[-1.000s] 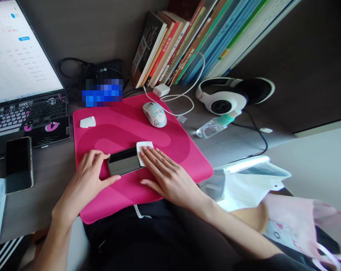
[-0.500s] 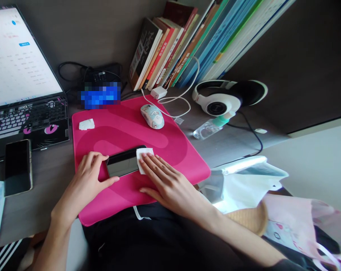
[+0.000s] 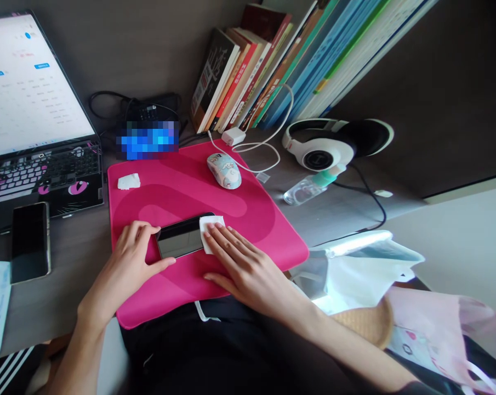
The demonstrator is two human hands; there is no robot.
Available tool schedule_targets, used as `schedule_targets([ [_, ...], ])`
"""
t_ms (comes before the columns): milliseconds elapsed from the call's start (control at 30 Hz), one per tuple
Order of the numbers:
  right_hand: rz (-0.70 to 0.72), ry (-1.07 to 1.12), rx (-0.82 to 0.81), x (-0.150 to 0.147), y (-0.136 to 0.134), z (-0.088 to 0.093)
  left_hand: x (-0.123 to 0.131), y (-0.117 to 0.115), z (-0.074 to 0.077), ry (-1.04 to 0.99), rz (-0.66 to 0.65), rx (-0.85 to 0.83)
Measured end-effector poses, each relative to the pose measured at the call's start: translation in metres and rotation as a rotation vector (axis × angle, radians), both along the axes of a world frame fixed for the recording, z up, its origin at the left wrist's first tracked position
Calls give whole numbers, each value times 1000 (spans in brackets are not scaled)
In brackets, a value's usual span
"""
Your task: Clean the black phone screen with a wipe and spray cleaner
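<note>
A black smartphone (image 3: pixel 180 238) lies screen up on a pink desk mat (image 3: pixel 268 236). My left hand (image 3: pixel 135 260) grips its left end, with the thumb at the near edge and the fingers at the far edge. On the phone's right end sits a folded white wipe (image 3: pixel 207 233). My right hand (image 3: pixel 245 269) presses this wipe down with its fingers held together and nearly straight, the thumb resting apart on the mat. The phone's right end is hidden under the wipe and fingers. A crumpled white piece (image 3: pixel 129 181) lies at the mat's far left.
A patterned mouse (image 3: pixel 224 170) and a white charger (image 3: pixel 233 136) with its cable are beyond the phone. Rightward are a clear spray bottle (image 3: pixel 307 189) and headphones (image 3: pixel 317 153). Books (image 3: pixel 231 82) line the back. A laptop (image 3: pixel 38 93) and a second phone (image 3: pixel 30 241) stand left.
The whole view has shifted slightly to the right. Both hands, the wipe and the phone keep the same places relative to one another.
</note>
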State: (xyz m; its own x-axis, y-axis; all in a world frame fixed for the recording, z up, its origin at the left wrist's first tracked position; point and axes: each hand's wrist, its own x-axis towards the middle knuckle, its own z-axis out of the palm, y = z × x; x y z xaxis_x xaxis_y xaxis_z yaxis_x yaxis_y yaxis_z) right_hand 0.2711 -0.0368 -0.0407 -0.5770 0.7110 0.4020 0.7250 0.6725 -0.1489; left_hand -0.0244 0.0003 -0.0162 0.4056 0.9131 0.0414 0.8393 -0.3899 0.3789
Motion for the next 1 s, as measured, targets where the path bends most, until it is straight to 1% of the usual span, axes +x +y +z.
schedule_targets([
  [200,-9,-18,15,-1,0,-1,3,-1,5,0,-6,-8],
  [533,-7,-11,21,-2,0,0,5,-3,9,0,24,-49],
  [700,-2,-20,27,-1,0,-1,5,-3,7,-3,20,-45],
  [833,10,1,3,0,3,-2,5,-3,7,-13,17,-45],
  [1000,16,63,-86,3,16,-4,5,-3,8,21,8,-35],
])
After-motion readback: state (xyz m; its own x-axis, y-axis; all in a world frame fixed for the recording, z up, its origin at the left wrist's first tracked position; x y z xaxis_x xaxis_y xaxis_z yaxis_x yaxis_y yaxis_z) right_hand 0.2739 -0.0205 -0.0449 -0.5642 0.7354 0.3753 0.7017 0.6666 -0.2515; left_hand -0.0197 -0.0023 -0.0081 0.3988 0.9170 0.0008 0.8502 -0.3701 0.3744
